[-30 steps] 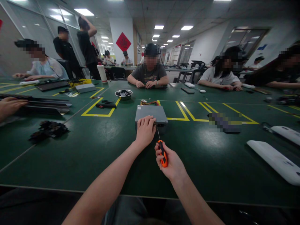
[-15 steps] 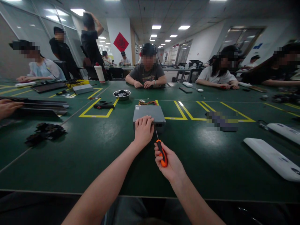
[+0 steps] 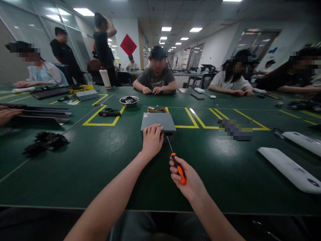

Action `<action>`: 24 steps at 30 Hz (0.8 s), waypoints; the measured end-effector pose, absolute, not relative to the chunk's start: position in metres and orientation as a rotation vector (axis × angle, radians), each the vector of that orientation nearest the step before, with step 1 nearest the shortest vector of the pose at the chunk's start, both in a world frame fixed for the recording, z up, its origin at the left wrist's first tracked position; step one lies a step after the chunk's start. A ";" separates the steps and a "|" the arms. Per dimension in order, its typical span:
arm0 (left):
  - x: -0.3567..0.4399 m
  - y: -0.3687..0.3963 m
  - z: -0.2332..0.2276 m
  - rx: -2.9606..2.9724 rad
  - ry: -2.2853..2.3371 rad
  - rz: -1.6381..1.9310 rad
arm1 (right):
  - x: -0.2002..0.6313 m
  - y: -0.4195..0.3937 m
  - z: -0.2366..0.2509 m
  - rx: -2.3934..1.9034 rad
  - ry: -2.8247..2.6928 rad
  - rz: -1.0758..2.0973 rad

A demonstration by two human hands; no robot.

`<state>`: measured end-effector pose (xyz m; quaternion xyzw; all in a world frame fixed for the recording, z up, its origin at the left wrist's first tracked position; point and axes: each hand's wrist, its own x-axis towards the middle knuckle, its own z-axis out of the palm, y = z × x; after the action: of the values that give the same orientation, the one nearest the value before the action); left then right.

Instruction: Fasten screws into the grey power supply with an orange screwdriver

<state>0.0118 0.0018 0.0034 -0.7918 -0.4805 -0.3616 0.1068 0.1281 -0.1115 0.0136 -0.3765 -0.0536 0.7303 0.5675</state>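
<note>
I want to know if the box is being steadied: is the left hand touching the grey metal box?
Touching. The head view shows the left hand lying on the near edge of the grey metal box, fingers draped over its top.

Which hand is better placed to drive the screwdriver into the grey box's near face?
Right: the right hand already grips the screwdriver, tip aimed at the grey box; the left hand rests on it.

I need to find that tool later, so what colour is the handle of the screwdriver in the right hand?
Orange with black, on the screwdriver; the head view shows it.
</note>
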 end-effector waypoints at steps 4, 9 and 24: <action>0.011 0.001 0.004 -2.340 -1.413 -1.062 | 0.141 -0.113 0.017 -0.887 -0.104 1.672; 0.010 0.001 0.004 -2.346 -1.416 -1.060 | 0.143 -0.110 0.016 -0.875 -0.098 1.679; 0.010 0.002 0.003 -2.347 -1.403 -1.055 | 0.144 -0.102 0.014 -0.867 -0.103 1.663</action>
<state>0.0096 0.0016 0.0033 -0.7964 -0.4759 -0.3580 0.1050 0.1436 -0.1025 0.0137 -0.3724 -0.0441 0.7146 0.5905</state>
